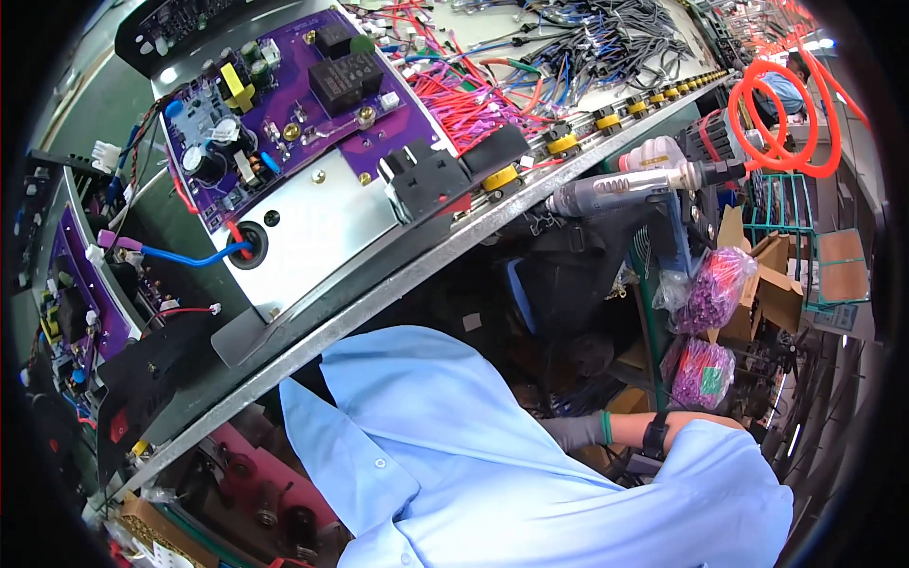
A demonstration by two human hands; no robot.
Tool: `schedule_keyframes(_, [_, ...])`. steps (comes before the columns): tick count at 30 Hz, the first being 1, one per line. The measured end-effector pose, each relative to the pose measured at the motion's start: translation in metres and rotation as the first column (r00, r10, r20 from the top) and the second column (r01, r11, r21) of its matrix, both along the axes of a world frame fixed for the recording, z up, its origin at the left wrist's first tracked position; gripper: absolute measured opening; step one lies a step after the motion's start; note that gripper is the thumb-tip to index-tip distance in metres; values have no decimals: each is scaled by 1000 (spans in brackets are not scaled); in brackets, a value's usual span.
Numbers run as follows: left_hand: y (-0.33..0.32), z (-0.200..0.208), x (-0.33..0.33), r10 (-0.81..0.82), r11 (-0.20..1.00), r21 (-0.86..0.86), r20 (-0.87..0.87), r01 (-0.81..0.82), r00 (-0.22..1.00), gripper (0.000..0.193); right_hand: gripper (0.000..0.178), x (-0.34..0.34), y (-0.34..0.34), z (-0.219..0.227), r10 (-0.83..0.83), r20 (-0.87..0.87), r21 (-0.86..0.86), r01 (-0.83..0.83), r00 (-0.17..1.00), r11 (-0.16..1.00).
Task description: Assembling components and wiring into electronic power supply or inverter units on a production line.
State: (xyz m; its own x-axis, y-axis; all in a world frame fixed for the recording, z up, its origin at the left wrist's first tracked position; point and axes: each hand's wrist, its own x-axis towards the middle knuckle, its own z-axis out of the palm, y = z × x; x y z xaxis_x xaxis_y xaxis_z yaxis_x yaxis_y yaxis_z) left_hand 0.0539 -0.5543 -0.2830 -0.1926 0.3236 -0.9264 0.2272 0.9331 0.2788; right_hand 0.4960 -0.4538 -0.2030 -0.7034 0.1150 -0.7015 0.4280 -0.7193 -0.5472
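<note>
My right hand (576, 432), in a grey glove with a green cuff, is down beside my light blue shirt (445, 435). The fingers are hidden behind the shirt, so what they touch does not show. A black band (654, 435) circles that forearm. My left hand is out of sight. On the conveyor line above lies a bent metal plate (331, 237) carrying a purple circuit board (284, 133). A blue wire (194, 257) comes out through the plate's black grommet (249, 246). Near the plate's right corner sits a black socket (426, 180).
Along the bench edge runs a metal rail (379, 293) with yellow rollers (562, 144). A power screwdriver (625, 187) hangs at the right near a coiled orange-red hose (810, 142). Wire bundles (597, 47) cover the far surface. Another purple board (85, 275) stands left; bagged parts (715, 289) are at right.
</note>
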Motion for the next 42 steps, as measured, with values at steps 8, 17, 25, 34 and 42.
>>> schedule_keyframes(8, [0, 5, -4, -2, 1000, -1, -13, 2, 1000, 26, 80, -16, -7, 28, -154, 269, -71, 180, 951, 981])
schedule_keyframes(17, [-6, 9, -12, 7, 1000, 2, -22, -7, 1000, 26, 73, -3, -45, -1, -294, 479, -127, 397, 827, 909])
schedule_keyframes(25, [-10, 8, -21, 17, 1000, -7, -21, -17, 1000, 25, 64, -14, -9, -8, -229, 716, 252, 61, 659, 966])
schedule_keyframes(34, [-16, 12, -38, -73, 997, 36, -2, 73, 997, 25, 52, -54, 169, 106, -499, 334, 794, 46, 799, 606])
schedule_keyframes(42, [62, 85, -99, -139, 948, 280, -60, 150, 989, 25, 59, -138, 292, 204, -368, -605, 664, 702, 706, 256])
